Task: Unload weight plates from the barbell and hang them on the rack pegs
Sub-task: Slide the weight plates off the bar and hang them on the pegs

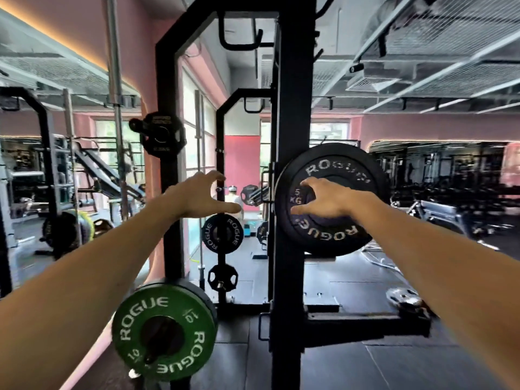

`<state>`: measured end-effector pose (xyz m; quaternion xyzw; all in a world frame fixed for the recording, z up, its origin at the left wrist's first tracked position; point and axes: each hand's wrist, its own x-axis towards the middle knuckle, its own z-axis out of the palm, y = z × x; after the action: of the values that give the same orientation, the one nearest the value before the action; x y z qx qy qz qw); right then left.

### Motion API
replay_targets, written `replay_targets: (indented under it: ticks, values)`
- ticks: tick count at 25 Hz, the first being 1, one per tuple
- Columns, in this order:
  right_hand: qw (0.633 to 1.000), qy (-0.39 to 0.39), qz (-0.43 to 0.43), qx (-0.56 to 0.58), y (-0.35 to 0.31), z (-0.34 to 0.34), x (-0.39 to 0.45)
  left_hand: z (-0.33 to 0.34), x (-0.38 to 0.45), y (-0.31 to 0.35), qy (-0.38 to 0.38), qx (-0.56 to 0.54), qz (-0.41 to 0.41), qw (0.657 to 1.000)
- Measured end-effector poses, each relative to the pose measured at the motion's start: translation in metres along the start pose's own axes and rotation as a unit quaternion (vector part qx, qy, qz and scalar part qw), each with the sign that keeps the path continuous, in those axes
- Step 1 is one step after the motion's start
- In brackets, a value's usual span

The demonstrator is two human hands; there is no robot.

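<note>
**Black plate sitting on the rack, right hand pressing its hub**

Black plate hanging to the right of the near black upright, face turned this way, white ROGUE lettering curving round top and bottom, a 5 KG mark peeking out by the fingers. Pressing flat against the middle of it with the right hand, fingers spread and fairly straight, not curling round any edge. Peg behind the plate hidden, so cannot tell how far on it is seated.

Hovering mid-air with the left hand, left of the same upright, fingers wide and loosely bent, thumb stretched toward the post, holding nothing and touching nothing.

Hanging low on the left, a green plate marked 10, on the far-left upright's peg. Hanging higher on that same post, a small plate with grip cut-outs. Showing between the two posts, further back, another black ROGUE disc with a smaller slotted one just beneath it. Standing upright at far left, a bare bar. Stretching off behind, mirrors and pink walls.
</note>
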<state>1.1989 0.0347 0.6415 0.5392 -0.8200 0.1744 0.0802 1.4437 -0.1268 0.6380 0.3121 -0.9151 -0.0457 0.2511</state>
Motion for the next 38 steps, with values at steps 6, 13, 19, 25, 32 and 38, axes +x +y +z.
replay_targets:
  ticks: [6, 13, 19, 25, 32, 38]
  values:
    - [0.999, 0.017, 0.036, -0.005, 0.117, -0.048, -0.042, 0.045, 0.032, 0.109, -0.004, -0.013, 0.025, 1.0]
    - [0.999, 0.006, 0.039, 0.018, 0.233, -0.065, -0.054, 0.102, 0.053, 0.198, 0.015, -0.041, -0.005, 0.999]
    - [0.997, 0.025, 0.047, 0.047, 0.278, -0.058, -0.021, 0.117, 0.099, 0.194, 0.037, -0.01, -0.048, 0.998]
    - [0.995, 0.045, 0.082, 0.032, 0.31, -0.034, 0.052, 0.152, 0.173, 0.171, 0.064, 0.032, -0.094, 0.993]
    - [0.991, 0.09, 0.101, -0.018, 0.344, -0.007, 0.174, 0.189, 0.294, 0.13, 0.11, -0.002, -0.106, 0.988]
    - [0.982, 0.123, 0.12, 0.083, 0.362, 0.011, 0.256, 0.211, 0.37, 0.104, 0.11, -0.01, -0.108, 0.988]
